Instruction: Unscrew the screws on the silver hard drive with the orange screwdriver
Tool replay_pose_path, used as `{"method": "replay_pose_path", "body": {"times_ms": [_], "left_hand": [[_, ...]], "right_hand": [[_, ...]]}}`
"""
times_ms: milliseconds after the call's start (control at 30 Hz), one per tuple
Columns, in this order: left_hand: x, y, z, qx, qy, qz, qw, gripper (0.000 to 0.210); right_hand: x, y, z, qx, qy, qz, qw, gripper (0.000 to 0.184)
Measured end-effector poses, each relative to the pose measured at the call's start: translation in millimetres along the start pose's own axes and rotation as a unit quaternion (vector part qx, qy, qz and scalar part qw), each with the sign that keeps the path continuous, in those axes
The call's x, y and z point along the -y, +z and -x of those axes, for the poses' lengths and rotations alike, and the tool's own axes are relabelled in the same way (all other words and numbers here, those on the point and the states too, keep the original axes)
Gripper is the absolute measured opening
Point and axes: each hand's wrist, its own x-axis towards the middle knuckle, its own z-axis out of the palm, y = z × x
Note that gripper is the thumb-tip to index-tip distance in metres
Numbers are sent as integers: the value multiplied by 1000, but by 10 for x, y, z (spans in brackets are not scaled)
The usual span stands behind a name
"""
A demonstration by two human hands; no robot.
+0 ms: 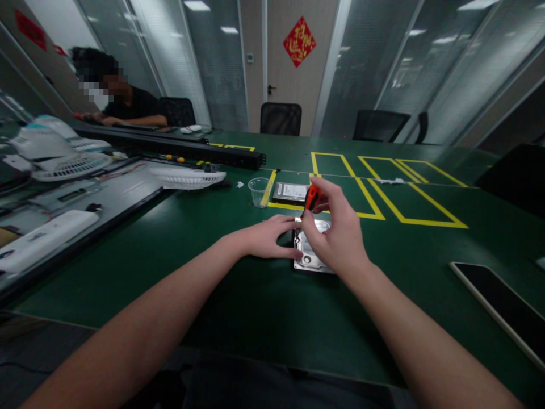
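Note:
A silver hard drive (315, 262) lies on the green table in front of me. My left hand (276, 237) reaches in from its left side, thumb and fingers spread in a C, their tips gripping the drive's left part. Above the drive, my right hand (336, 227) is closed around a screwdriver (313, 197) with a red and black handle. The screwdriver stands nearly upright over the drive's far left part. Its tip is hidden by my fingers. My right hand covers much of the drive's right side.
Behind the drive are a second hard drive (290, 192) and a clear plastic cup (259, 193). Yellow tape frames (417, 220) mark the table. A phone-like dark slab (502, 307) lies right; fan parts (187, 177) and a large panel (114, 187) lie left. Another person (136, 108) sits far left.

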Motion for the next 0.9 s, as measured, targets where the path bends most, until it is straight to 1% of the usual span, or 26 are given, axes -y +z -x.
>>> {"method": "replay_pose_path", "body": {"times_ms": [100,300,500,700,800,900], "left_hand": [[4,-6,5,2,0,1,1000,105],[-5,-4,11,4,1,-3,1000,103],[-8,5,3,-2,11,-3,1000,102],[13,4,4,-2,12,-5,1000,102],[12,4,5,3,-2,-4,1000,104],[4,0,9,4,-3,-5,1000,103]], "right_hand": [[-10,-1,7,6,12,8,1000,69],[-3,0,-12,-19,-4,22,1000,58],[-2,-1,-16,-28,-12,31,999,54],[15,18,-20,-26,-7,41,999,54],[24,15,-24,-24,-10,30,999,54],[28,-2,-24,-12,-4,19,1000,56]]}}
